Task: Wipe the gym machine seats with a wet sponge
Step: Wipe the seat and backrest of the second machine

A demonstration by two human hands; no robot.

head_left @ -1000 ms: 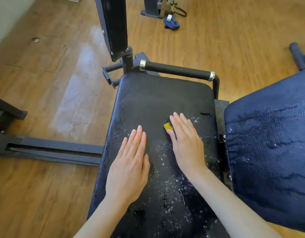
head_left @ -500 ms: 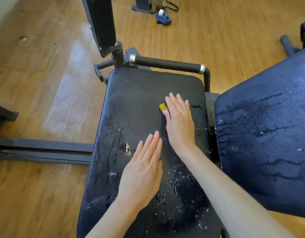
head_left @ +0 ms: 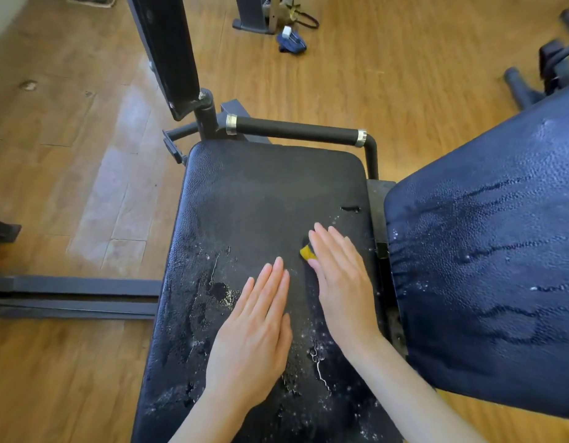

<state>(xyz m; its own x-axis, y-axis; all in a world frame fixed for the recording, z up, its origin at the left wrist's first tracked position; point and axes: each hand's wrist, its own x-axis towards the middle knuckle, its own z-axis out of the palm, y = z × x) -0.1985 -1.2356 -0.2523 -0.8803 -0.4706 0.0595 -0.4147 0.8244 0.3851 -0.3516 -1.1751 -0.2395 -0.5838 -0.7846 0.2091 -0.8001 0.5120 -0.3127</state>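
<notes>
A black padded gym seat point(head_left: 264, 199) fills the middle of the view, cracked and wet with foam specks on its near half. My right hand point(head_left: 340, 276) lies flat on the seat's right side and presses a yellow sponge point(head_left: 306, 251) under its fingers; only one corner of the sponge shows. My left hand point(head_left: 254, 330) rests flat beside it, palm down, fingers together, holding nothing. A dark blue padded backrest point(head_left: 488, 263) stands to the right, streaked with water.
A black foam-covered handle bar point(head_left: 296, 131) runs along the seat's far edge. An upright black pad point(head_left: 165, 49) rises at the far left corner. Dark steel frame rails point(head_left: 72, 295) lie on the wooden floor to the left. A blue cloth point(head_left: 291, 43) lies farther back.
My right hand slid the sponge away across the seat, then back toward me. My left hand shifted to the right and stays flat on the seat.
</notes>
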